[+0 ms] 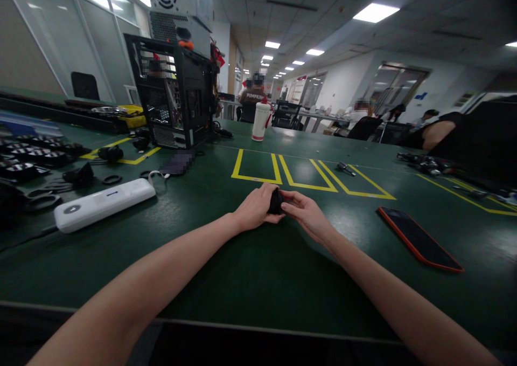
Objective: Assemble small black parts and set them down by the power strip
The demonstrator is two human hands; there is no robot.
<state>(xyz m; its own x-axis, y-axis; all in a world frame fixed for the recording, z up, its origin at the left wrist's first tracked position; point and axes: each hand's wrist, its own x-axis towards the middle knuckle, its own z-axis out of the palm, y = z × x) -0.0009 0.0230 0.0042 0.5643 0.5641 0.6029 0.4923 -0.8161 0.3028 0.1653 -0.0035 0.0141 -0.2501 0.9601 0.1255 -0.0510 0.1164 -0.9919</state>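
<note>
A small black part [276, 202] is held between my two hands, above the green table [258, 280] near its middle. My left hand [255, 207] is closed around its left side, with the thumb below and the fingers over the top. The fingertips of my right hand [305, 212] pinch the right side of the same part. Much of the part is hidden by my fingers, so its exact shape is unclear. Just beyond my hands, yellow tape outlines [256, 179] mark the tabletop.
On the left lie a white power strip [105, 204], black rings and other black parts. Behind stand an open computer case [177, 94] and a white cup [262, 121]. An orange-edged phone [420, 239] and a small metallic piece [346, 168] are rightward. People sit in the background.
</note>
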